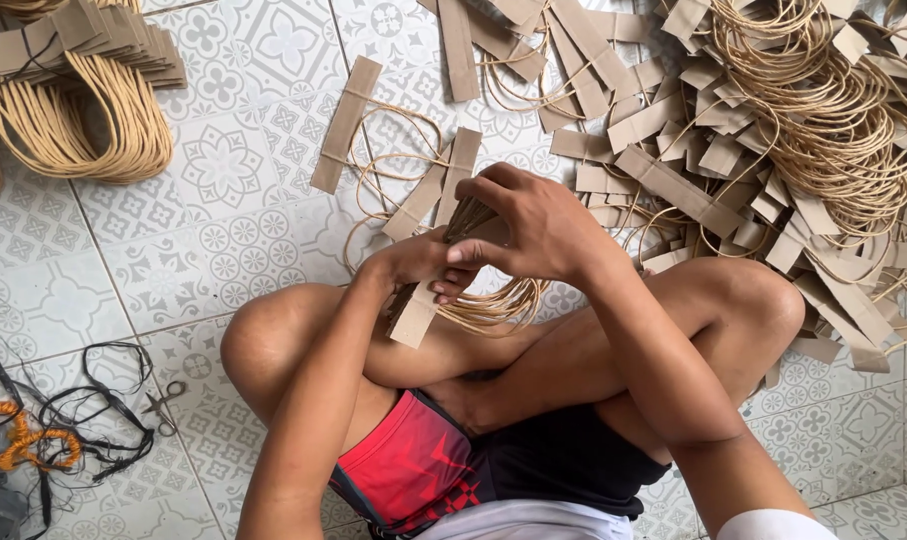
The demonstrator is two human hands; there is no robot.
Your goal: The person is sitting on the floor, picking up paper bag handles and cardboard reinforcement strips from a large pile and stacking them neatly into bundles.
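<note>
I sit cross-legged on a patterned tile floor. My left hand (413, 262) grips the lower part of a stack of brown cardboard strips with tan rope handles (435, 290), held over my legs. My right hand (528, 228) curls over the top of the same stack, its fingers pressing on the upper ends of the strips. The rope loops (498, 305) hang out to the right below my hands.
A big loose heap of the same handle strips (773, 130) covers the floor at the upper right. A neat bundle (83, 85) lies at the upper left. A few single strips (345, 125) lie ahead of me. Small scissors (163, 402), black cords and an orange cord (33, 440) lie at the lower left.
</note>
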